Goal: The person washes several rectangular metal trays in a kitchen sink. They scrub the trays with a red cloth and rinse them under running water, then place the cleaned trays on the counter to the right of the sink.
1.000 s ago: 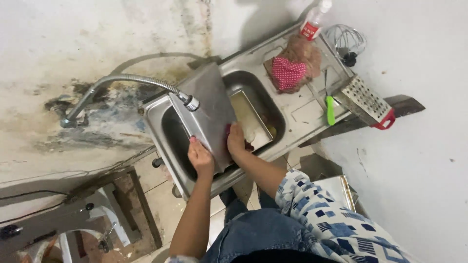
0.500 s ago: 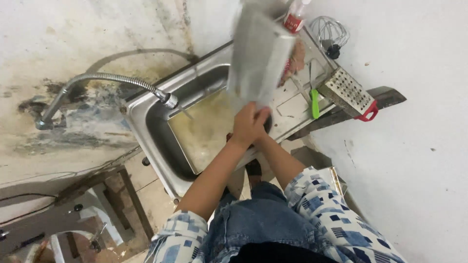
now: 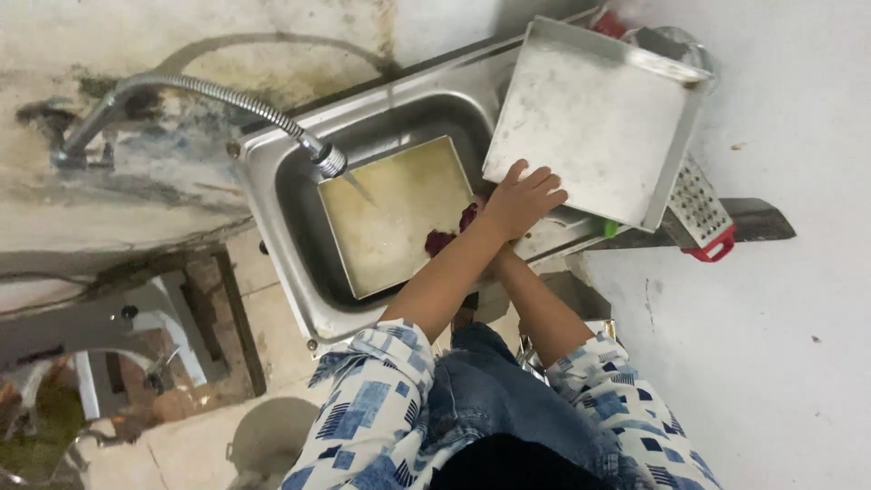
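Left hand (image 3: 522,200) lies with fingers spread flat on the lower edge of the square metal tray (image 3: 594,122), upper right of frame; right hand is hidden beneath it — grip cannot be told. Tray tilts over the counter (image 3: 562,238) beside the sink (image 3: 272,195), where another tray (image 3: 390,213) lies under the faucet (image 3: 327,161). Supporting both edges would steady it.
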